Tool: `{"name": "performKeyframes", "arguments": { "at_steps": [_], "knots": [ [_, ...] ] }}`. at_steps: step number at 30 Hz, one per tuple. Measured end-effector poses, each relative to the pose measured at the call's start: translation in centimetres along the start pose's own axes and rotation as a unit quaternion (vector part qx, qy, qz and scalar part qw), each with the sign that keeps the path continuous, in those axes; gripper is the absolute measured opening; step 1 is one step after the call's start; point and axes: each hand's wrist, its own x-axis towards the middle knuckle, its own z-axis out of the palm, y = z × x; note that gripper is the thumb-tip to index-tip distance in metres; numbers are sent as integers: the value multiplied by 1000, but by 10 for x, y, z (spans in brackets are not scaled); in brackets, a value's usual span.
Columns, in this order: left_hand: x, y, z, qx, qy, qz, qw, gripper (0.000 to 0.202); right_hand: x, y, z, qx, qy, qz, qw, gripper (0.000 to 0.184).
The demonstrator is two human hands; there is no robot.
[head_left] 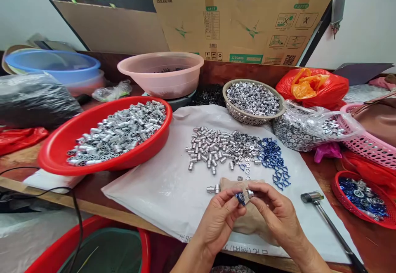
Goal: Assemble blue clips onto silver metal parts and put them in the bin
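Between the fingertips of my left hand is a small part with a blue ring. My right hand pinches a small silver metal piece close beside it. Both hands are over a tan cloth-like pad on the white sheet. A silver cylinder lies just left of the pad. Beyond my hands are a pile of silver cylinders, small silver discs and a heap of blue rings. A hammer lies to the right of my right hand.
A red basin of silver cylinders stands at left, a beige basket of small metal parts at the back. Pink basin, clear bag, red bag and red basket surround the white sheet. Cardboard stands behind.
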Motion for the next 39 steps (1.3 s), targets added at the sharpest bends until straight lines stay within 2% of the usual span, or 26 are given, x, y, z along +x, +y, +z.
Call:
{"name": "performKeyframes", "arguments": {
  "at_steps": [6, 13, 19, 23, 26, 31, 36, 39],
  "knots": [
    [-5, 1, -1, 10, 5, 15, 1000, 30, 0, -5, -1, -20, -41, -38, 998, 19],
    [-7, 3, -1, 60, 7, 18, 998, 28, 0, -14, -7, -50, -71, -41, 995, 19],
    [-6, 4, -3, 140, 2, 78, 987, 27, -3, -12, 2, -79, -30, -81, 993, 20],
    [-4, 9, -6, 186, -18, 115, 976, 23, 2, -10, 3, -50, -43, -55, 996, 18],
    [-3, 12, -10, 212, -35, 110, 970, 21, 5, -11, 2, -48, -66, -55, 995, 18],
    [1, 7, -14, 210, 3, 121, 970, 22, 3, -8, 12, -68, -20, -82, 994, 21],
    [6, 7, -15, 130, 15, 71, 989, 30, 9, -4, 15, -52, -24, -35, 998, 18],
    [6, 14, -14, 147, 11, 54, 988, 38, 15, -7, 11, -59, -39, -19, 997, 19]
  ]
}}
